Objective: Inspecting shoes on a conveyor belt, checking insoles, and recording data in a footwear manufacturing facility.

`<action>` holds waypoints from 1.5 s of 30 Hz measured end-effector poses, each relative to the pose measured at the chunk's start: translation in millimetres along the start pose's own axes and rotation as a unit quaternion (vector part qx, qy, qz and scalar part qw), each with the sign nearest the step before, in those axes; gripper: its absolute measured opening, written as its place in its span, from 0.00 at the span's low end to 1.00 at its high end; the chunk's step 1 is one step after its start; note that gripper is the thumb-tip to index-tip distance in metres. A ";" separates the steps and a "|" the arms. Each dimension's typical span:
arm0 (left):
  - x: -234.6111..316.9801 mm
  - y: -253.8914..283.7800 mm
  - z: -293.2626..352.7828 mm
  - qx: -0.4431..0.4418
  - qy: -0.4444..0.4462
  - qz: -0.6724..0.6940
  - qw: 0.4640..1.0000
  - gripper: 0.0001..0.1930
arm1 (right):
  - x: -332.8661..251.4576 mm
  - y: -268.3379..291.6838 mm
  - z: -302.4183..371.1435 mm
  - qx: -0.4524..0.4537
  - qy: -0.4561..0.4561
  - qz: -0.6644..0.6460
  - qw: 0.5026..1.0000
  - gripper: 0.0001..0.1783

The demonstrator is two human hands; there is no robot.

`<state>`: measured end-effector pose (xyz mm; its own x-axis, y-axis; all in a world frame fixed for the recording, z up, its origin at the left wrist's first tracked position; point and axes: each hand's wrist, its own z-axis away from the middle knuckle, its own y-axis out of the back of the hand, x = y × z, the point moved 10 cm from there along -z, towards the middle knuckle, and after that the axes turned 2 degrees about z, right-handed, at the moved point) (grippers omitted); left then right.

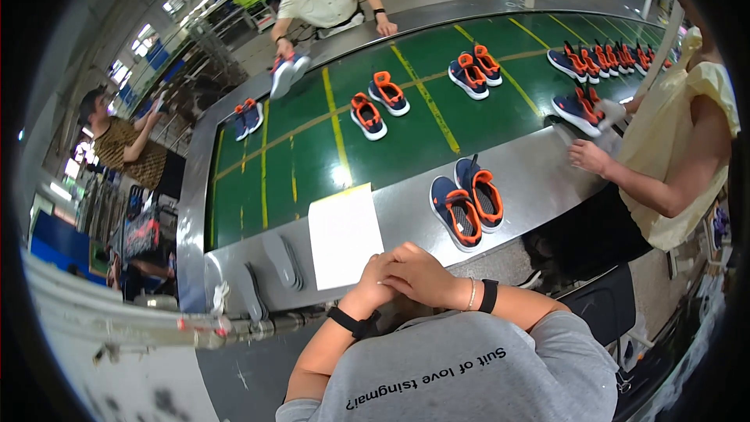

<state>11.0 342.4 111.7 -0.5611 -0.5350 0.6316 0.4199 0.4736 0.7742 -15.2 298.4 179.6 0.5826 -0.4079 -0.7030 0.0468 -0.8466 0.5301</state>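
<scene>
The right hand [422, 275] is lying over the left hand [376, 277] in a folded clasp, with no object showing between them; whether the palms are enclosing anything cannot be determined. The clasp is overlapping the lower right corner of a white paper sheet [345, 234] in view. A pair of navy-and-orange sneakers [469, 205] is standing on the steel ledge [539, 180], near the right hand but apart from it. As a judgement, the operator is pausing well by keeping both hands relaxed, off the sneakers and short of the green conveyor belt [375, 160]. Grey insoles [283, 260] are lying left of the sheet, and further sneaker pairs are standing across the belt. The right hand is hiding most of the left fingers, glare is washing out the sheet's face, and the frame is cutting off the head of the right-hand co-worker [664, 164].
</scene>
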 end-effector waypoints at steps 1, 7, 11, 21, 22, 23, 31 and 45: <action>-9.5 2.5 -12.1 -0.007 -0.010 0.004 1.000 0.11 | 7.9 1.7 -11.1 0.006 -0.002 0.006 1.000 0.06; -66.8 33.0 -78.6 -0.062 -0.052 -0.098 0.992 0.09 | 68.2 51.7 -102.0 0.070 -0.029 0.051 0.996 0.04; -117.7 34.9 -108.1 -0.072 -0.055 -0.152 0.984 0.11 | 178.6 103.0 -139.4 0.106 -0.106 0.189 0.971 0.03; -175.4 27.8 -167.1 -0.124 0.067 -0.025 0.990 0.14 | 486.9 245.9 -140.6 0.029 -0.386 0.427 0.817 0.14; -178.9 21.9 -171.6 -0.142 0.067 -0.032 0.987 0.14 | 514.4 251.9 -134.6 0.028 -0.395 0.421 0.816 0.14; -180.7 15.0 -182.3 -0.152 0.066 -0.033 0.986 0.14 | 549.6 252.9 -123.6 -0.008 -0.426 0.386 0.818 0.14; -191.6 13.3 -214.0 -0.134 0.102 0.050 0.984 0.16 | 540.9 218.6 -113.9 -0.037 -0.470 0.360 0.805 0.11; -224.0 -30.7 -239.8 0.050 0.318 0.774 0.545 0.28 | 324.6 50.5 -125.8 -0.093 -0.285 0.129 0.945 0.04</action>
<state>295.0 279.9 -43.6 0.7846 0.4409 0.4358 -0.0201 0.7207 -0.6930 278.4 166.2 37.9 0.0641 -0.7553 -0.6523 0.1360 -0.6409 0.7555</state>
